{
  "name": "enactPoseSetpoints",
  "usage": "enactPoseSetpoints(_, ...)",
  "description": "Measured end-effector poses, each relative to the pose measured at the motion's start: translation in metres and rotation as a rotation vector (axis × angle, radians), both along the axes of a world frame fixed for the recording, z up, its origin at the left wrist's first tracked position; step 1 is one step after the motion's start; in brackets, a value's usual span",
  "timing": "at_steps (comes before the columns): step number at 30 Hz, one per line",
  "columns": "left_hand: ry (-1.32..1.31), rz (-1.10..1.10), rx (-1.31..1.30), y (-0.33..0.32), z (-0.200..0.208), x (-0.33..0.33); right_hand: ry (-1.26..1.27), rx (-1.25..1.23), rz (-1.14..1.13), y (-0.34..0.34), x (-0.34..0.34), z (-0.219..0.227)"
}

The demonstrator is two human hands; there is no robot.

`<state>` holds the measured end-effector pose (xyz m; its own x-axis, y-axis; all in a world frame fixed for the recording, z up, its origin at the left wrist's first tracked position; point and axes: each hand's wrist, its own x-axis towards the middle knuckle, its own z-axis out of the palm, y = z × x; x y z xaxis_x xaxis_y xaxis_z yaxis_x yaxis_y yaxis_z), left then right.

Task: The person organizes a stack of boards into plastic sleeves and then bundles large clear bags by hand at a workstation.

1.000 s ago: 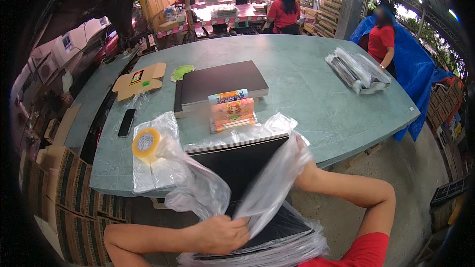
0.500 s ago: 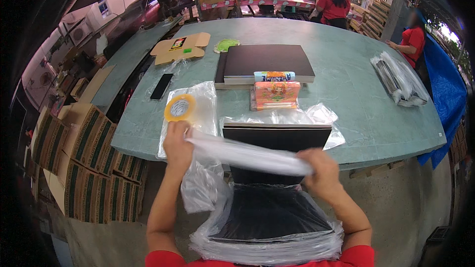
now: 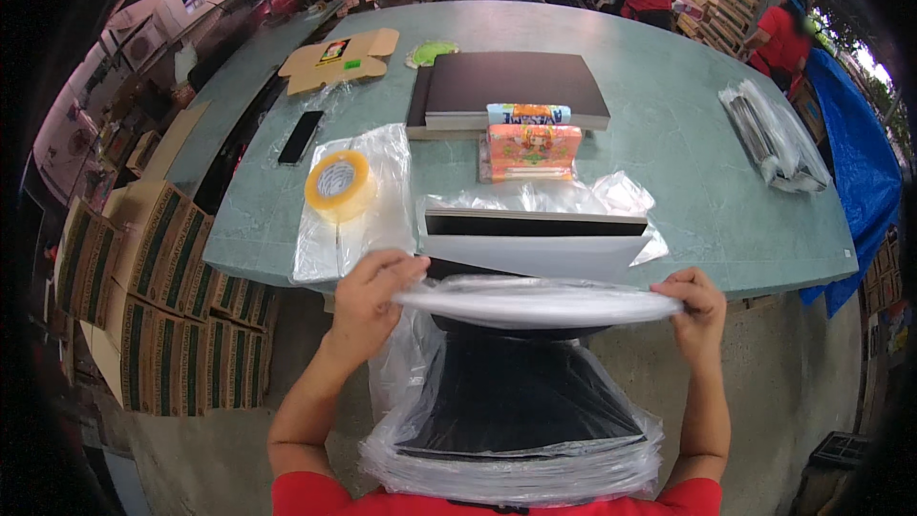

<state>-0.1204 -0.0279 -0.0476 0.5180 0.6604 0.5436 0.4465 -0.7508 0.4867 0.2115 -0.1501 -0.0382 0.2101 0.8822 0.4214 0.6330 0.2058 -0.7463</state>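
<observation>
A clear plastic bag point(image 3: 535, 298) is stretched sideways between my two hands in front of the table's near edge. My left hand point(image 3: 371, 304) pinches its left end, and my right hand point(image 3: 695, 309) grips the right end between thumb and fingers. Just beyond the bag, thin boards point(image 3: 535, 224) stand at the table edge, dark with pale edges, and a pale grey-white sheet point(image 3: 549, 256) shows in front of them. Below, close to my body, lies a pile of plastic-wrapped black boards point(image 3: 525, 397). Loose plastic hangs beneath my left hand.
On the green table point(image 3: 688, 134) lie a tape roll point(image 3: 339, 186) over flat plastic bags, a phone point(image 3: 301, 138), dark boards point(image 3: 516, 86), orange packs point(image 3: 533, 151), flattened cardboard point(image 3: 339, 59) and wrapped bundles point(image 3: 774, 139). Cartons point(image 3: 153, 277) are stacked left. People in red work beyond.
My right hand has moved right and the left slightly right, drawing the bag wider. A pale sheet now shows in front of the dark boards. The view has tilted down.
</observation>
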Motion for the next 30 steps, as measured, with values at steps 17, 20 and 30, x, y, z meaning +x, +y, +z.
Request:
enactPoseSetpoints(17, -0.383, -0.022, -1.439, -0.017, -0.201, 0.004, 0.459, -0.747, -0.762, 0.003, -0.010, -0.316)
enactPoseSetpoints(20, -0.098, 0.178, -1.109, -0.005, -0.313, -0.049, 0.077, -0.951, -0.279, 0.019, -0.021, -0.276)
enactPoseSetpoints(30, 0.248, -1.145, -1.276, -0.041, -0.049, 0.041, 0.075, -0.684, 1.447, -0.004, -0.051, -0.064)
